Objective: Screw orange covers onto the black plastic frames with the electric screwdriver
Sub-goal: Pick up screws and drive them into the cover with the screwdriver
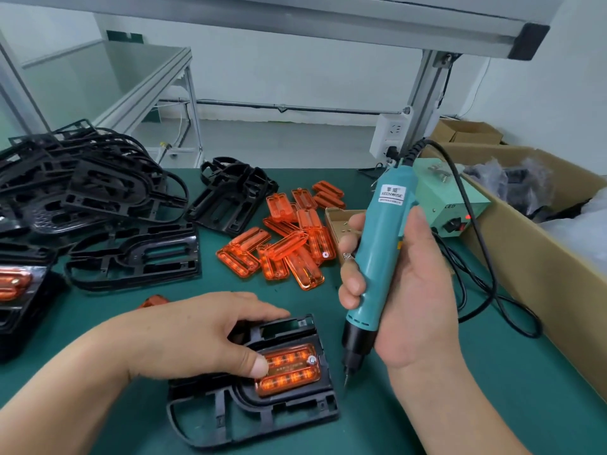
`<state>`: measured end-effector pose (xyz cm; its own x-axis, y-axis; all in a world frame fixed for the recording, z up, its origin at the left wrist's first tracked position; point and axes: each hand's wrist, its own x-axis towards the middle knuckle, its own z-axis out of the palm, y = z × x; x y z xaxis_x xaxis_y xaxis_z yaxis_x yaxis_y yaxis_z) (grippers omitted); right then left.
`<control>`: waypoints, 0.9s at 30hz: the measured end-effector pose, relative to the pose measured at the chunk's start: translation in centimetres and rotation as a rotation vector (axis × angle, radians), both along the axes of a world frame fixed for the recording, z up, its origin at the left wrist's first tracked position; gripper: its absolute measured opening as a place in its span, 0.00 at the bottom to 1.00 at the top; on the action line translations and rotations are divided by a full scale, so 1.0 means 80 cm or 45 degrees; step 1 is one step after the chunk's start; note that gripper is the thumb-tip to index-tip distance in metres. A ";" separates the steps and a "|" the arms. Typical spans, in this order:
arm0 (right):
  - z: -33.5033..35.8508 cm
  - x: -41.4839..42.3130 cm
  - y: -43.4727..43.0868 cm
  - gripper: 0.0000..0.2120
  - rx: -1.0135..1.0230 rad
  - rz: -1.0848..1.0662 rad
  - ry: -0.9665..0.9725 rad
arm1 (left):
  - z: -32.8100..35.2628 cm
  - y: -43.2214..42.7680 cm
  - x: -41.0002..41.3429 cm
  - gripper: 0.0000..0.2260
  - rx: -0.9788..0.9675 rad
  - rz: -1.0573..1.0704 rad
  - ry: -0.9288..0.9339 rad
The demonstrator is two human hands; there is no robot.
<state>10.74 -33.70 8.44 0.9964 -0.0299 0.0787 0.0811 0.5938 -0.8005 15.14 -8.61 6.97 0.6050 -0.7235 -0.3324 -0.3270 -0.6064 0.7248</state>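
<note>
Our right hand (404, 290) clasps the electric screwdriver (377, 247) upright, its bit just right of the black frame (249, 418) on the worktop (460, 405). The screw (311, 359) at the right end of the orange cover (292, 369) lies left of the tip. Our left hand (197, 336), fingers (262, 311) straight, presses the cover's left end, leaving that approach open.

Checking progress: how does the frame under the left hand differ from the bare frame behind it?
The near frame carries an orange cover with one screw; the bare frame holds none. The left hand presses the near frame; no hand touches the bare frame. Both are black, flat on the green mat.
</note>
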 end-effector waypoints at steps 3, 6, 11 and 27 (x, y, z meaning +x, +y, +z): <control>0.001 0.000 -0.003 0.28 0.000 -0.010 0.004 | 0.001 -0.001 -0.001 0.26 -0.012 0.006 -0.002; 0.002 0.000 -0.002 0.30 0.021 -0.008 0.000 | 0.003 -0.002 -0.003 0.26 -0.008 0.000 -0.018; 0.007 -0.005 0.003 0.23 -0.051 -0.140 -0.132 | 0.003 -0.002 -0.003 0.25 -0.054 -0.017 -0.029; 0.009 -0.016 0.022 0.05 -0.160 -0.278 -0.303 | -0.007 0.002 0.003 0.22 -0.148 -0.129 0.011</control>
<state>9.46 -31.95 9.18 0.9210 -0.2155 0.3244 0.3882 0.4401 -0.8097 15.38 -8.43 6.40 0.5248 -0.8144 -0.2476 -0.3758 -0.4827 0.7911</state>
